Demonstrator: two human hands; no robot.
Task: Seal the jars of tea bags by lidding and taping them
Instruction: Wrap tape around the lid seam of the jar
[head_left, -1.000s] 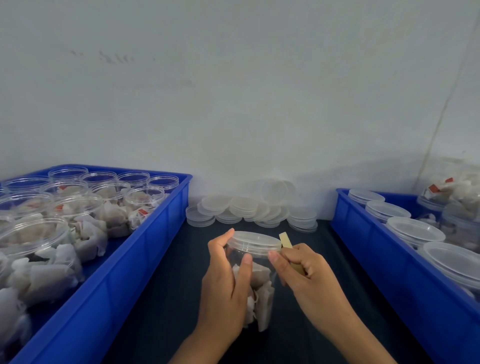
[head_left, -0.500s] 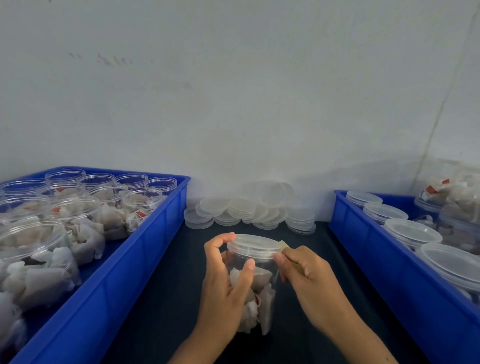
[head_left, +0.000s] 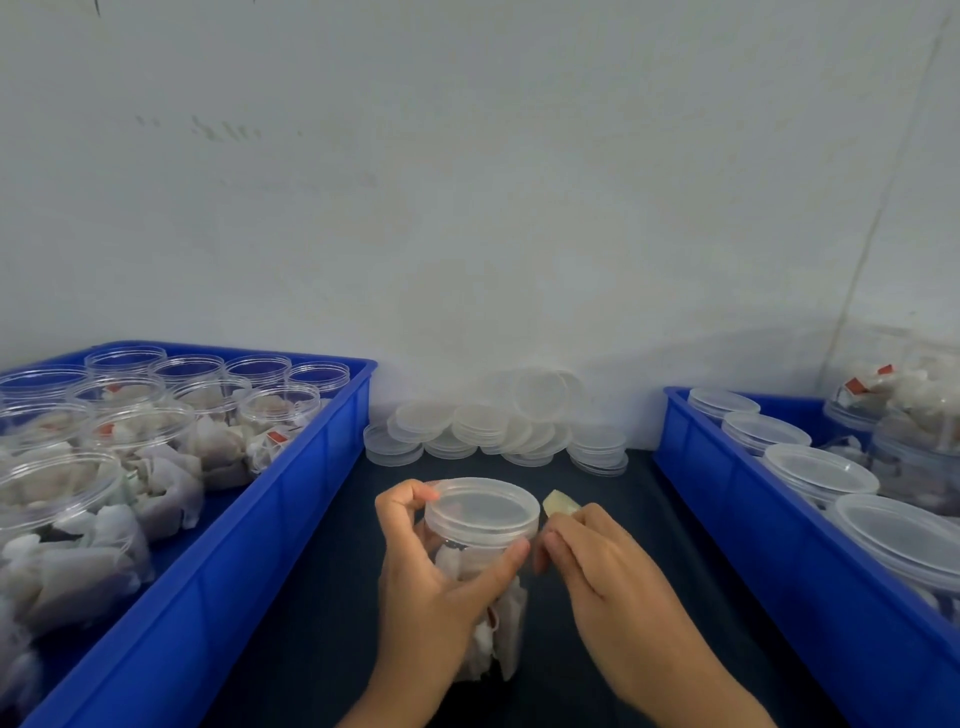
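A clear plastic jar of tea bags (head_left: 493, 629) stands on the dark table in front of me, with a translucent lid (head_left: 483, 512) on top. My left hand (head_left: 431, 587) grips the jar, index finger at the lid's far rim and thumb across the front below the lid. My right hand (head_left: 597, 566) is at the jar's right side and pinches a short yellowish strip of tape (head_left: 560, 503), whose free end sticks up beside the lid. How much of the strip touches the jar is hidden.
A blue bin (head_left: 249, 561) on the left holds several open jars of tea bags. A blue bin (head_left: 769, 535) on the right holds several lidded jars. Loose lids (head_left: 498, 428) are piled against the white wall behind the jar.
The jar sits lower and nearer, more from above. My left thumb slid to the right along the jar's front. My right hand shifted down the jar's right side with the tape strip.
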